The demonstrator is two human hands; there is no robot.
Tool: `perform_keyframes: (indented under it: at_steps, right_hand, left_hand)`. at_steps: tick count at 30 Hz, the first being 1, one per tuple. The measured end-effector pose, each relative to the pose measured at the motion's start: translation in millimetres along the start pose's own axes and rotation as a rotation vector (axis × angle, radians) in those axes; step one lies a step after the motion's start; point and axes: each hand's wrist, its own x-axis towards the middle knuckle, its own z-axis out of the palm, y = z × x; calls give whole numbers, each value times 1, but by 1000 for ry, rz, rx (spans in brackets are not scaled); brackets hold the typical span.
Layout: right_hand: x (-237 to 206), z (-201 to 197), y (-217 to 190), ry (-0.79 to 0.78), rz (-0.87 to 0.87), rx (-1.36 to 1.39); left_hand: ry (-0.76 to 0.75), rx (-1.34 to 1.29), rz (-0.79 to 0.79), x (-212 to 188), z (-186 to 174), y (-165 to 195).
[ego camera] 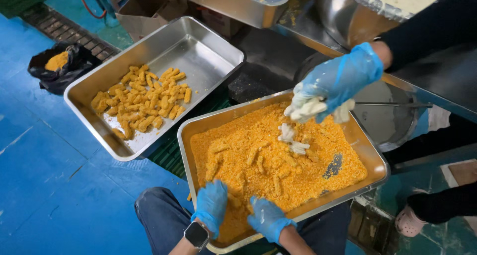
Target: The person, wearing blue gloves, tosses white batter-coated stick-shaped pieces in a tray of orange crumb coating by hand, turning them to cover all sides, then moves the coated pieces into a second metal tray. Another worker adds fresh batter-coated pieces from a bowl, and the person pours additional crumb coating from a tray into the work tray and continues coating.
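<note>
Left hand [212,205] and right hand [267,217] fingertips buried in orange crumbs [303,165], co-worker's body cut off

single head view, steeply downward, close above lap-level crumb tray [198,128]

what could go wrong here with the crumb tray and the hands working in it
The crumb tray looks perched with its near corner over the person's lap, so pressing by the left hand and right hand might tip it. The co-worker's gloved hand drops wet battered strips that could clump together.
</note>
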Motion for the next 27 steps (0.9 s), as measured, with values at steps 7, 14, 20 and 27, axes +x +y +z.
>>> perform_keyframes:
  at_steps: [7, 14, 20, 27]
  right_hand:
    - [5, -6, 45, 1, -87, 88]
    - [1, -13, 56, -96, -11, 44]
    - [-1, -11, 63, -25, -65, 154]
    - [-5, -16, 52, -14, -84, 143]
  left_hand:
    - [-291, -275, 32, 11, -52, 16]
    - [-522, -429, 181, 5, -46, 48]
    - [-648, -422, 41, -22, -25, 58]
    - [-600, -488, 160, -4, -9, 28]
